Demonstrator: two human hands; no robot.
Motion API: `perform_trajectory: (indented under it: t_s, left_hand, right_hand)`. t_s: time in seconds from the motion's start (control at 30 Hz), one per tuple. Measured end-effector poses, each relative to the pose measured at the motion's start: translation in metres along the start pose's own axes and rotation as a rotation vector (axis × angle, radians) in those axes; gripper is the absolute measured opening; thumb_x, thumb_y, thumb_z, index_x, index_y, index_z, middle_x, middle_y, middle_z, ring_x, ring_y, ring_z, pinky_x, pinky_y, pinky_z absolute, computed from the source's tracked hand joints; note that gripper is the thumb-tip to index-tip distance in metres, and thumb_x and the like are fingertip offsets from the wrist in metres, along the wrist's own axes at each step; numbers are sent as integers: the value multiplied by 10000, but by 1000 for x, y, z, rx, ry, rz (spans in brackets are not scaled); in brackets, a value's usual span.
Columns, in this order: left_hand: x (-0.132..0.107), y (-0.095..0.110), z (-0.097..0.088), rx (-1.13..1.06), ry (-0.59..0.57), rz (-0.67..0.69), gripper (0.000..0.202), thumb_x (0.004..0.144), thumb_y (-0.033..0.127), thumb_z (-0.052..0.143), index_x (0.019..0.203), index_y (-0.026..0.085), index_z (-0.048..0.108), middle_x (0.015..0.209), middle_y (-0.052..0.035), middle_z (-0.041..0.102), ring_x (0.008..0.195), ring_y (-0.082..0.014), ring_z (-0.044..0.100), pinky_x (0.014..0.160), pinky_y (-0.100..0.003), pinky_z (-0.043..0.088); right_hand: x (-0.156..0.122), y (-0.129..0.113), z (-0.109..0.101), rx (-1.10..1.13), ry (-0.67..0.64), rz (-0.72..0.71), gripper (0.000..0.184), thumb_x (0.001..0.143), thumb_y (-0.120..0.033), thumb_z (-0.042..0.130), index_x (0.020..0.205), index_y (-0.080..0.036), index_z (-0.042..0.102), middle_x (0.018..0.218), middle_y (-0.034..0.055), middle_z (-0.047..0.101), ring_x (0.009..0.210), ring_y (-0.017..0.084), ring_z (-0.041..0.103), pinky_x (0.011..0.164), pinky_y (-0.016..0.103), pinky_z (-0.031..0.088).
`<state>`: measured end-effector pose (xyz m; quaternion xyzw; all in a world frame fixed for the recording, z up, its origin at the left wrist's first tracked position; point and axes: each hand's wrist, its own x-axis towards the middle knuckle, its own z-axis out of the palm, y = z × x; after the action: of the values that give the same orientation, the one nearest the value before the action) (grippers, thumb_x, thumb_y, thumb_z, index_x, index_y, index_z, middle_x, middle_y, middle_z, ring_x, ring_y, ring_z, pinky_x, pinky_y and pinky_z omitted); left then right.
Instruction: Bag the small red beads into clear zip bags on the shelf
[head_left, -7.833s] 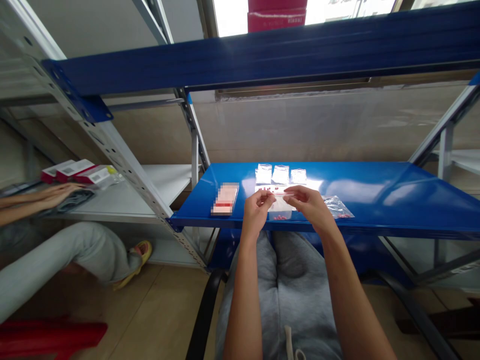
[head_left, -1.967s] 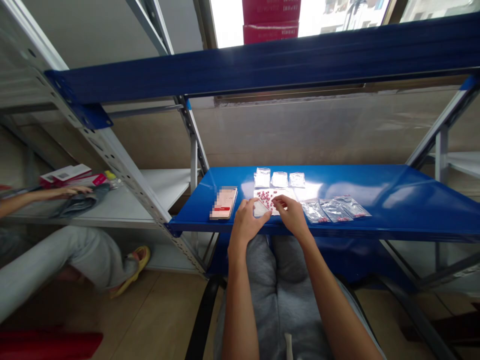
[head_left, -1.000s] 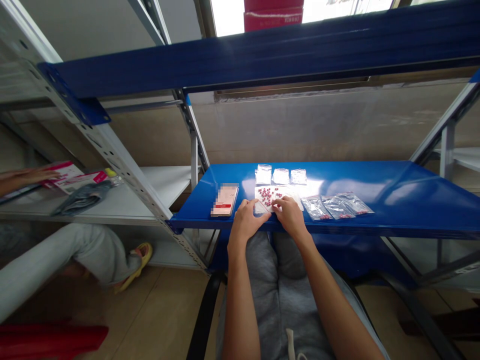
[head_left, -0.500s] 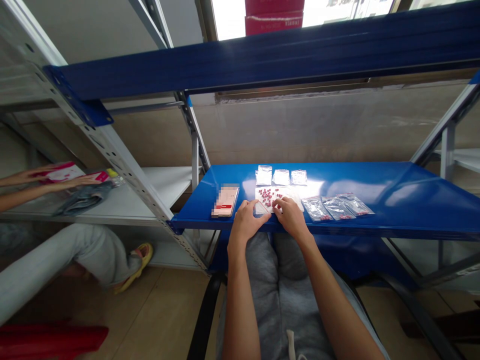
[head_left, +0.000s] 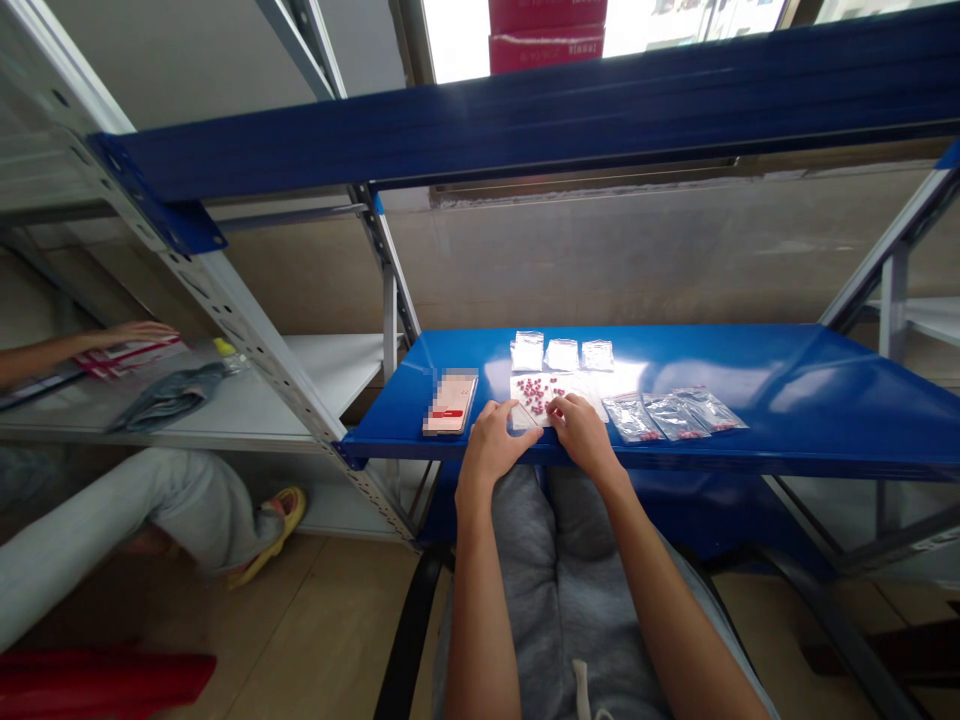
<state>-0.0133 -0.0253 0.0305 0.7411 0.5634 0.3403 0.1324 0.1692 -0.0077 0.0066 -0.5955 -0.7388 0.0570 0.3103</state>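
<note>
My left hand (head_left: 491,442) pinches a small transparent plastic bag (head_left: 524,416) at the near edge of a white sheet (head_left: 577,400). Red beads (head_left: 536,392) lie scattered on that sheet. My right hand (head_left: 583,435) rests its fingertips on the sheet beside the beads, and whether they hold a bead is hidden. Behind the sheet stand three small bags of white contents (head_left: 561,354). To the right lie three sealed transparent bags with red beads (head_left: 673,416). A pixelated flat pink package (head_left: 450,403) sits to the left.
All this lies on a glossy blue steel shelf (head_left: 750,440), beneath a blue upper beam (head_left: 525,130). On a white shelf at left, a co-worker's hand (head_left: 127,335) touches boxes near a grey cloth (head_left: 169,397). That person's leg (head_left: 127,510) extends nearby.
Compared with the oldest frame, two more sealed bead bags lie at right and my hands sit lower on the sheet. The co-worker's hand has shifted across the boxes.
</note>
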Motion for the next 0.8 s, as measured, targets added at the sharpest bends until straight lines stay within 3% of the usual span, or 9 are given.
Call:
perform_trajectory:
  t_s: [0.3,0.5,0.63,0.8]
  left_hand:
    - [0,3,-1,10,5,11,531,802,410,802,1266,193,663,1051,-75,658,1018,-243,672,929,-360,537]
    - [0,11,-3,-13,21,50,489,805,366,807,1245,203,669,1111,-77,696,1076,-260,665,972,-385,521]
    - [1,17,-4,-62,-5,61,504,800,363,821,1249,196,665,1142,-79,717,1110,-272,667,982,-386,518]
    - [1,23,-5,-142,-16,98,509,801,357,826,1256,195,662,1222,-85,717,1151,-262,665,1023,-372,506]
  right_hand:
    - [2,6,2,158,74,-17,188,926,-176,504,899,-192,689,922,81,670,897,214,608,806,304,422]
    - [3,4,-14,505,186,147,195,866,-356,586,857,-185,680,788,52,700,716,195,601,713,313,441]
    - [3,-7,-29,625,137,76,254,856,-419,604,837,-182,694,756,44,698,701,186,592,688,307,436]
    - [2,-20,-35,545,62,-8,234,859,-387,608,793,-191,719,758,46,714,710,187,593,699,311,436]
